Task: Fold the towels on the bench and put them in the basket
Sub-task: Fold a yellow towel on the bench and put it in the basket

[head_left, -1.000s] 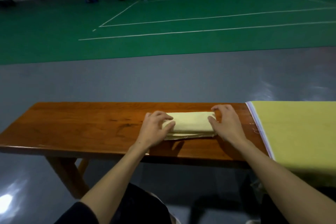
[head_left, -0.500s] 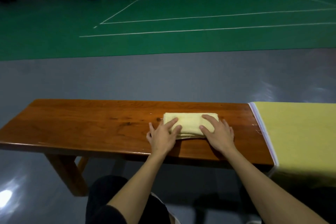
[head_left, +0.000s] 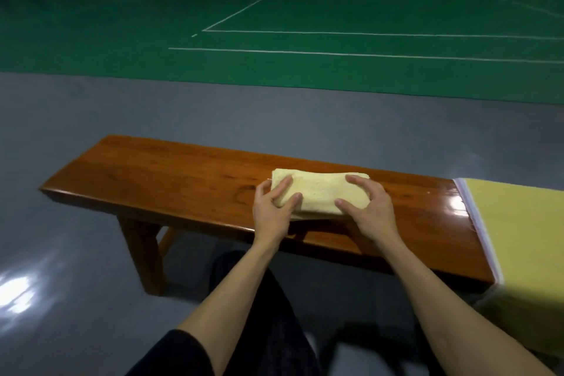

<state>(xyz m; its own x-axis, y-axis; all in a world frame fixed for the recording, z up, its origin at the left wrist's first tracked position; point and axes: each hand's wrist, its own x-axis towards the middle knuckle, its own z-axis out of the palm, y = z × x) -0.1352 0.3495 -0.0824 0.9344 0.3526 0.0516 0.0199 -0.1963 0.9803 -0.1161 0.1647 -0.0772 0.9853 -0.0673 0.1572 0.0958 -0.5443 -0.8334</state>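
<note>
1. The folded pale-yellow terry towel (head_left: 317, 192) lies on the glossy reddish-brown wooden desk (head_left: 152, 177), a little toward the desk's 3 o'clock half and nearer its 6 o'clock edge. It is a thick oblong pad of several layers, with a nubby surface, rounded corners and its long side running 9 to 3 o'clock.
2. The left grip (head_left: 272, 214) holds the towel's 9 o'clock end. The fingers (head_left: 287, 185) are bent over the top face and the thumb sits against the end edge. It is closed on the cloth, not flat.
3. The right grip (head_left: 370, 212) holds the 3 o'clock end. The curled fingers (head_left: 355, 181) lie across the top, the thumb presses the near part of the top face, and the outer fingers wrap round the end.
4. The towel's 6 o'clock edge shows stacked layer lines and throws a dark shadow on the wood. I cannot tell whether that edge is lifted.
5. At 3 o'clock from the towel, well apart from it, a flat yellow cloth sheet (head_left: 518, 238) drapes over the desk end. It is smooth, with thin white layered edges on its 9 o'clock side.
6. The desk top is a polished slab with visible grain and a bright glare patch near the sheet. A splayed wooden leg (head_left: 143, 253) stands at 7 o'clock.
7. Under the desk is a grey, shiny, smooth floor (head_left: 91, 119). At 12 o'clock lies a green matte sports court (head_left: 122, 33) with white lines.
</note>
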